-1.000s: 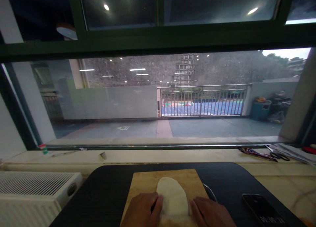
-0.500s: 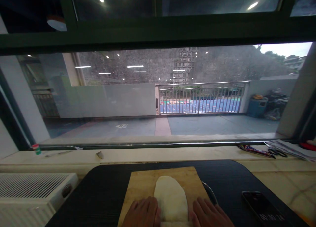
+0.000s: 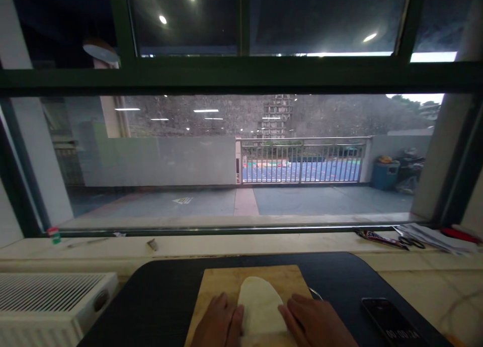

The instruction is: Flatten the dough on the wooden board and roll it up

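Fingers (image 3: 237,318) of the left hand (image 3: 214,321) and of the right hand (image 3: 317,321) are curled downward at the two sides of a pale dough sheet (image 3: 260,304); it cannot be told whether anything is gripped under them, since the near part is cut off by the lower border of the view. By the right fingertips, the edge of the sheet appears to be touched. The sheet is laid flat on a wooden board (image 3: 219,279), its rounded end pointed toward the window (image 3: 162,161). It may be judged that the sheet is being pressed or rolled at its near end; for the next move, even pressure from both hands seems to be required, so that the sheet is not pulled crooked. The board is supported by a black table (image 3: 158,301), on which a phone (image 3: 383,312) is also placed, to the right.
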`<action>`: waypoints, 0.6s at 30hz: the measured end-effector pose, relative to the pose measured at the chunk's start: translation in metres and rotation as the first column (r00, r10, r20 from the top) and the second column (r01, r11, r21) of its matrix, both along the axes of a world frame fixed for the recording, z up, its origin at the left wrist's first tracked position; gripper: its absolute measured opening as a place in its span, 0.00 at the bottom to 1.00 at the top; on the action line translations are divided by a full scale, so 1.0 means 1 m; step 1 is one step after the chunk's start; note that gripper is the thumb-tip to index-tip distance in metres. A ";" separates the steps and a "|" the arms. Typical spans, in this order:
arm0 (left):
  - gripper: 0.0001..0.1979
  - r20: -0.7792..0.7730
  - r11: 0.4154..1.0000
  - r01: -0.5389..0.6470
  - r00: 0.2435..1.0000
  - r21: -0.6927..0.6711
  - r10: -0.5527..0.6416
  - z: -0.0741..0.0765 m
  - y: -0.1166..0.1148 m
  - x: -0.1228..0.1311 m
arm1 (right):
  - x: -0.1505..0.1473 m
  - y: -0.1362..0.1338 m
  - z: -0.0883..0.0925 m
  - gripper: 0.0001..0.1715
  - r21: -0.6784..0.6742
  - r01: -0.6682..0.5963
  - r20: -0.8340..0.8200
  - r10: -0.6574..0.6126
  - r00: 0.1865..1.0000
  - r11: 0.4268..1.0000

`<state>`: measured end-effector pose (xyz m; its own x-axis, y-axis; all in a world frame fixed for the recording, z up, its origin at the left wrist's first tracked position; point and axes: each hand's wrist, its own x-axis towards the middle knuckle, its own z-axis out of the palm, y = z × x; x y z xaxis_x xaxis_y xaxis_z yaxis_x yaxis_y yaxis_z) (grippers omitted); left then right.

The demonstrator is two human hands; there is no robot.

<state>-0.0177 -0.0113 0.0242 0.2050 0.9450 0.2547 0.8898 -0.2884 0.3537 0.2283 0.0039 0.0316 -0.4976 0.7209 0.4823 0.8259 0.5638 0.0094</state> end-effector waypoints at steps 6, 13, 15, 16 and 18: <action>0.20 -0.061 0.999 -0.051 0.997 0.006 0.051 0.013 0.008 0.001 | -0.005 0.013 0.013 0.26 -0.193 0.096 -0.007 -0.099 0.995 0.977; 0.25 -0.240 0.998 0.001 0.971 -0.059 -0.015 0.006 0.014 0.001 | 0.010 0.024 -0.019 0.20 0.063 0.094 -0.011 -0.094 0.996 0.994; 0.26 -0.256 1.000 0.015 0.966 -0.013 -0.018 0.002 0.014 0.001 | 0.015 0.025 -0.025 0.27 0.143 0.063 0.039 -0.070 0.997 0.988; 0.26 -0.266 1.000 0.018 0.964 0.023 -0.011 -0.002 0.014 0.000 | 0.016 0.024 -0.027 0.29 0.175 0.052 0.068 -0.064 0.996 0.983; 0.25 -0.287 0.994 0.034 0.958 0.102 -0.003 -0.010 0.014 -0.001 | 0.019 0.020 -0.030 0.31 0.222 0.034 0.120 -0.061 0.991 0.974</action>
<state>-0.0192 0.0027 0.0138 0.3011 0.9116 0.2801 0.9435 -0.3274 0.0516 0.2476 0.0237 0.0015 -0.5316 0.6289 0.5673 0.8361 0.4966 0.2330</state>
